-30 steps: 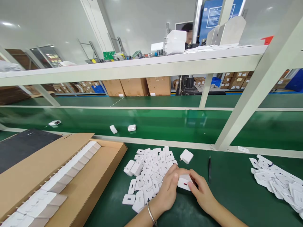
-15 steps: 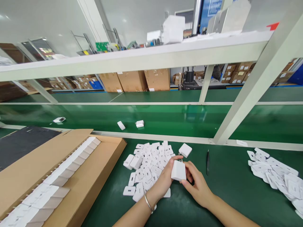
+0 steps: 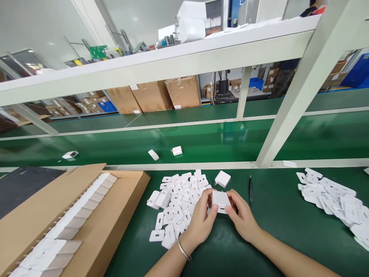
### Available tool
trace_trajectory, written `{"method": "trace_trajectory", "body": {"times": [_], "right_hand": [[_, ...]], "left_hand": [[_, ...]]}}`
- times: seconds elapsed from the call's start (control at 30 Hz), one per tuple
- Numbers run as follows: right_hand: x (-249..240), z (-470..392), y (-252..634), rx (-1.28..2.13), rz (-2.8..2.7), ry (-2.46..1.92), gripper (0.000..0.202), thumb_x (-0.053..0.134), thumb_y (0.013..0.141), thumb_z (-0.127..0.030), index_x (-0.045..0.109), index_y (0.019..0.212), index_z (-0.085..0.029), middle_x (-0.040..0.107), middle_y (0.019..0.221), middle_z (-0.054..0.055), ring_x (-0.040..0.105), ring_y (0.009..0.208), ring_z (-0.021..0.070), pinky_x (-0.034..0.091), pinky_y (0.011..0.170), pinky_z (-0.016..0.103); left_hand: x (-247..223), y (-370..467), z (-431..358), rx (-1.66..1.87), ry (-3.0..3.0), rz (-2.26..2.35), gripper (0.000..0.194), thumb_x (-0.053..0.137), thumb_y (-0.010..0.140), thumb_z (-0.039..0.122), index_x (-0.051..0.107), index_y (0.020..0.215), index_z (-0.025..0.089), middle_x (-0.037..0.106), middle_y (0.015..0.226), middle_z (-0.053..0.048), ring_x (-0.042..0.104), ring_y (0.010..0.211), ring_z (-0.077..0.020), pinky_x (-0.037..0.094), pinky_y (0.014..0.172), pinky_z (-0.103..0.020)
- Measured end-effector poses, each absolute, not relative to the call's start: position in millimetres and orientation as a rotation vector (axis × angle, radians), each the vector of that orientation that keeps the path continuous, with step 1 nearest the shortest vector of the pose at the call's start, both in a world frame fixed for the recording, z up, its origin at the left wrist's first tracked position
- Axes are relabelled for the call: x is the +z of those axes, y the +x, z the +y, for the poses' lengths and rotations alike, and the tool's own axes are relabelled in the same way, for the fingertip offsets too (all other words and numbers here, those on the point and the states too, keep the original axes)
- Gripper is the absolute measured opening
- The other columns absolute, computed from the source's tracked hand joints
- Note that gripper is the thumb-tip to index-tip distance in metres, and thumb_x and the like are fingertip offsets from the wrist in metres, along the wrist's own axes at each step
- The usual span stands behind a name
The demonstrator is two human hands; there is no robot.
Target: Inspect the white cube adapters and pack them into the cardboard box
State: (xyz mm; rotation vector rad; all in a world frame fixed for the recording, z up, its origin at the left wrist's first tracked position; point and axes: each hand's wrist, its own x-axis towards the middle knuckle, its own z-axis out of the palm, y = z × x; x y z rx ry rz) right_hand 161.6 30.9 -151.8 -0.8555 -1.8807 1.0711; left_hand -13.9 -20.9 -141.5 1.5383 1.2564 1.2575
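Between both hands I hold a white charger (image 3: 220,199), its end with a dark port slot turned toward me. My left hand (image 3: 203,215) grips its left side, thumb on the slotted end. On the right side my right hand (image 3: 241,215) is closed round it, thumb also near that end. Just left of my hands lies a heap of white slotted cover plates (image 3: 180,196). Two chargers (image 3: 163,199) rest at the heap's left edge. Beyond my hands another charger (image 3: 223,179) lies on the green tabletop (image 3: 227,246), its prongs toward the left.
At left stands a cardboard box (image 3: 123,223) holding a row of white chargers (image 3: 75,215). Dark tweezers (image 3: 250,191) lie right of my hands, with a second pile of white plates (image 3: 331,200) farther right. A shelf beam (image 3: 161,73) crosses above; loose chargers (image 3: 177,150) lie on the belt.
The charger has been turned in my hands, so its slotted end now faces me. Both thumbs have come onto that end. The view has shifted slightly.
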Motion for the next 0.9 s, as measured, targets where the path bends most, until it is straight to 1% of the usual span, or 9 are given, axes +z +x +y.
{"method": "trace_trajectory", "body": {"times": [0.17, 0.27, 0.37, 0.47, 0.53, 0.6, 0.73, 0.83, 0.9], "right_hand": [[-151, 36, 162, 1.104, -1.936, -0.886, 0.031, 0.055, 0.096, -0.047, 0.049, 0.077, -0.023, 0.04, 0.069, -0.005, 0.037, 0.06, 0.0129, 0.031, 0.055, 0.027], [-148, 39, 163, 1.102, -1.936, -0.861, 0.035, 0.057, 0.094, -0.049, 0.046, 0.074, -0.023, 0.036, 0.066, -0.006, 0.033, 0.058, 0.0118, 0.027, 0.053, 0.026], [-145, 38, 164, 1.062, -1.929, -0.814, 0.037, 0.058, 0.093, -0.052, 0.048, 0.074, -0.022, 0.035, 0.066, -0.006, 0.032, 0.057, 0.0115, 0.027, 0.053, 0.027], [-142, 36, 164, 1.002, -1.893, -0.799, 0.032, 0.059, 0.094, -0.051, 0.055, 0.081, -0.022, 0.039, 0.069, -0.005, 0.035, 0.058, 0.0123, 0.03, 0.054, 0.028], [-141, 35, 164, 1.006, -1.887, -0.785, 0.026, 0.058, 0.095, -0.048, 0.061, 0.092, -0.022, 0.043, 0.073, -0.004, 0.038, 0.059, 0.0131, 0.033, 0.056, 0.028], [-141, 34, 162, 1.034, -1.92, -0.77, 0.023, 0.059, 0.096, -0.044, 0.062, 0.104, -0.023, 0.048, 0.078, -0.002, 0.041, 0.061, 0.0136, 0.037, 0.057, 0.029], [-143, 35, 160, 1.019, -1.956, -0.789, 0.024, 0.059, 0.096, -0.037, 0.06, 0.116, -0.024, 0.05, 0.084, -0.001, 0.043, 0.062, 0.0139, 0.04, 0.056, 0.028], [-147, 38, 159, 1.011, -1.939, -0.79, 0.03, 0.056, 0.099, -0.037, 0.057, 0.125, -0.024, 0.05, 0.084, -0.001, 0.046, 0.061, 0.0139, 0.042, 0.056, 0.028], [-150, 42, 159, 1.016, -1.921, -0.781, 0.028, 0.055, 0.1, -0.038, 0.057, 0.123, -0.023, 0.051, 0.085, -0.002, 0.046, 0.059, 0.013, 0.042, 0.055, 0.027]], "left_hand": [[-142, -12, -17, 1.267, 1.471, 1.229, 0.039, 0.044, 0.105, 0.057, 0.054, 0.113, 0.021, 0.055, 0.099, -0.005, 0.051, 0.09, -0.0215, 0.043, 0.082, -0.036], [-142, -11, -18, 1.285, 1.436, 1.181, 0.038, 0.048, 0.104, 0.058, 0.056, 0.108, 0.021, 0.051, 0.093, -0.003, 0.047, 0.085, -0.0199, 0.041, 0.079, -0.034], [-138, -14, -18, 1.303, 1.413, 1.119, 0.036, 0.051, 0.103, 0.057, 0.056, 0.111, 0.021, 0.051, 0.095, -0.003, 0.047, 0.087, -0.0198, 0.04, 0.081, -0.033], [-134, -18, -15, 1.259, 1.387, 1.002, 0.042, 0.053, 0.101, 0.06, 0.055, 0.12, 0.022, 0.054, 0.104, -0.006, 0.051, 0.092, -0.0205, 0.043, 0.082, -0.033], [-132, -20, -13, 1.207, 1.342, 0.899, 0.053, 0.055, 0.097, 0.066, 0.053, 0.128, 0.023, 0.057, 0.109, -0.007, 0.053, 0.09, -0.0204, 0.045, 0.079, -0.032], [-133, -20, -10, 1.183, 1.226, 0.821, 0.06, 0.054, 0.097, 0.07, 0.05, 0.136, 0.024, 0.059, 0.114, -0.009, 0.057, 0.092, -0.0211, 0.047, 0.08, -0.033], [-136, -15, -8, 1.223, 0.915, 0.711, 0.051, 0.05, 0.103, 0.06, 0.051, 0.142, 0.027, 0.065, 0.117, -0.009, 0.062, 0.107, -0.0239, 0.047, 0.096, -0.036], [-136, -15, -3, 1.276, 0.844, 0.654, 0.05, 0.061, 0.099, 0.053, 0.054, 0.141, 0.028, 0.066, 0.115, -0.008, 0.063, 0.107, -0.023, 0.046, 0.096, -0.035], [-133, -17, 1, 1.334, 0.876, 0.696, 0.056, 0.071, 0.094, 0.051, 0.055, 0.142, 0.028, 0.066, 0.111, -0.006, 0.063, 0.102, -0.0214, 0.046, 0.093, -0.033]]}}
